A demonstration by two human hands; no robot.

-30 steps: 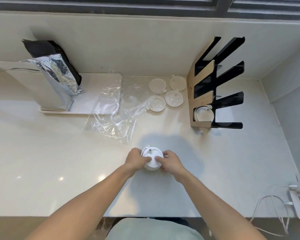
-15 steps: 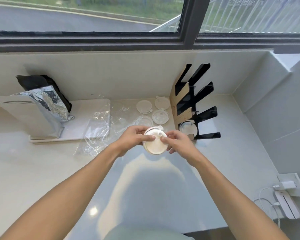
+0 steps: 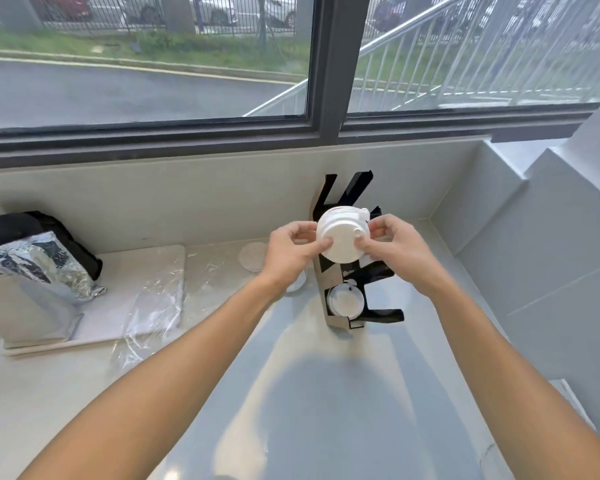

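**Two hands bringing the stack of lids (image 3: 342, 237) up to the rack (image 3: 359, 185)**

I am gripping the stack between my left hand (image 3: 290, 252) and right hand (image 3: 394, 247), fingers curled round its rim. A second ago it was down by the surface (image 3: 291, 393). Now I am holding it raised before the rack's upper slots, above the lids (image 3: 345, 299) already in the bottom slot. Slotting it in is looking like the next step.
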